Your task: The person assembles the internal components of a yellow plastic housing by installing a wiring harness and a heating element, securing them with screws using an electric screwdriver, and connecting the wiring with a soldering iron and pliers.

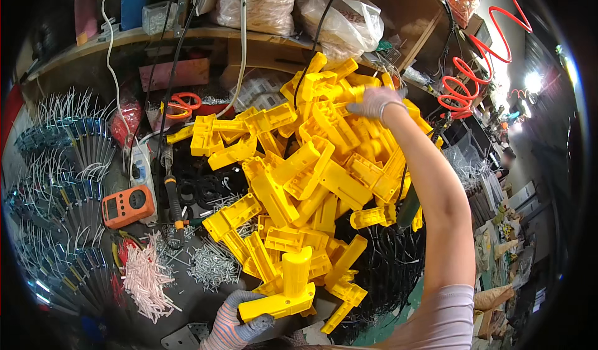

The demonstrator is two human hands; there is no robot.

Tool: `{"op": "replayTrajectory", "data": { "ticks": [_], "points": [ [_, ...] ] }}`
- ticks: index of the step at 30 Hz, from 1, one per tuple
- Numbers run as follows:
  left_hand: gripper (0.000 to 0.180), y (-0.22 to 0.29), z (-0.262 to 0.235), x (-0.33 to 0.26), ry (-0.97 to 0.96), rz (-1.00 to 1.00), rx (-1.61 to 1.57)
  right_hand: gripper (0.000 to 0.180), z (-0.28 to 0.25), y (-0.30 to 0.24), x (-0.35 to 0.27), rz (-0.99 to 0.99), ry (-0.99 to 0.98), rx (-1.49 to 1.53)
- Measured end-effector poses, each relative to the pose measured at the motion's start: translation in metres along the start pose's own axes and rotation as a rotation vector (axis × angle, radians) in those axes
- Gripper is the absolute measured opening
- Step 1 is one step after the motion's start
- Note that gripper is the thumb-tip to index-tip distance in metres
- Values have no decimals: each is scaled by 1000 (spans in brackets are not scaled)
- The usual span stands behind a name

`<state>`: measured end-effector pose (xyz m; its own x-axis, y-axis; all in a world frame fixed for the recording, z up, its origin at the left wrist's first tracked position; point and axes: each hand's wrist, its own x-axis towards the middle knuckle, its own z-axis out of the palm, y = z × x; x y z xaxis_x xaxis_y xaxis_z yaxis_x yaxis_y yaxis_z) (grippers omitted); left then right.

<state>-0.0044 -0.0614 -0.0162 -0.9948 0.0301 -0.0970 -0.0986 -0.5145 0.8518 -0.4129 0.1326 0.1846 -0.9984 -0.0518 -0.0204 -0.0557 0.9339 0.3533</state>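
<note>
My left hand (235,325), in a grey striped glove, grips a yellow plastic housing (288,291) with an upright round post, low in the middle of the picture. My right hand (375,102), gloved too, reaches far out and rests on top of a big pile of yellow plastic housings (311,169). Its fingers touch a yellow part at the pile's top; whether it grips one I cannot tell.
An orange handheld meter (128,205) lies left of the pile, beside a soldering iron (171,194). Small metal pins (212,266) and pale pink sleeves (146,281) are scattered in front. Blue wired parts (56,182) fan out at left. Red coiled hose (473,76) hangs at right.
</note>
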Motion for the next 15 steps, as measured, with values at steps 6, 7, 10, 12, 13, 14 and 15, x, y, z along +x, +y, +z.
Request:
{"op": "replayTrajectory", "data": {
  "ticks": [6, 7, 10, 12, 13, 14, 15],
  "points": [
    [48, 7, 5, 9, 12, -63, 43, 60, 19, 2, 20, 67, 14, 53],
    [48, 8, 4, 9, 8, -67, 51, 60, 24, 1, 24, 73, 11, 61],
    [48, 3, 5, 9, -12, -136, -31, 53, 42, -2, 45, 28, 212, 100],
    [48, -6, 3, 9, -11, -105, -28, 49, 36, -5, 58, 16, 158, 147],
    [47, -8, 3, 8, -6, -75, -34, 46, 33, -5, 61, -2, 101, 187],
    [47, -8, 4, 8, -16, -58, -32, 43, 30, -6, 64, -7, 92, 203],
    [47, -5, 5, 9, -22, -58, -22, 40, 30, -11, 66, -22, 83, 222]
  ]
}}
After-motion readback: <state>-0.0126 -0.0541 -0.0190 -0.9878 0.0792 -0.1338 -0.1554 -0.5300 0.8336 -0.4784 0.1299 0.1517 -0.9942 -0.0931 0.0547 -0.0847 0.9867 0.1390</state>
